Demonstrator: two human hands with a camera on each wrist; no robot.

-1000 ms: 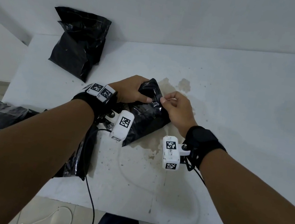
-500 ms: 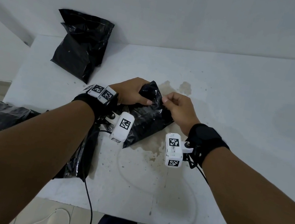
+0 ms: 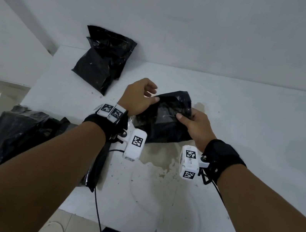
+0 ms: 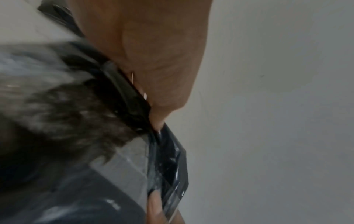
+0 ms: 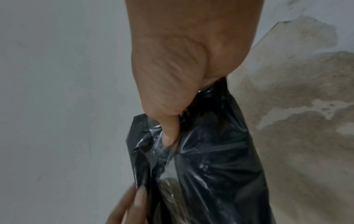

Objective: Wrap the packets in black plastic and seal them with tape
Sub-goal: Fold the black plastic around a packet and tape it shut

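A packet wrapped in black plastic (image 3: 166, 126) is held between both hands over the middle of the white table (image 3: 246, 131). My left hand (image 3: 151, 95) pinches its upper left corner, thumb along the plastic's edge (image 4: 134, 97). My right hand (image 3: 186, 115) grips the right side, fingers curled behind and thumb pressed on the front. In the right wrist view that thumb (image 5: 169, 133) pushes into the plastic where a shiny clear strip of tape (image 5: 159, 153) crosses a fold. What is inside the wrap is hidden.
Another black-wrapped packet (image 3: 104, 65) lies at the back left by the wall. A heap of loose black plastic (image 3: 15, 133) sits at the table's left edge under my left forearm. A brown stain (image 3: 161, 168) marks the table below the hands. Cables hang off the near edge.
The packet has been turned and raised a little between the hands. My right thumb, which pinched at the packet's upper edge, now presses flat on its front.
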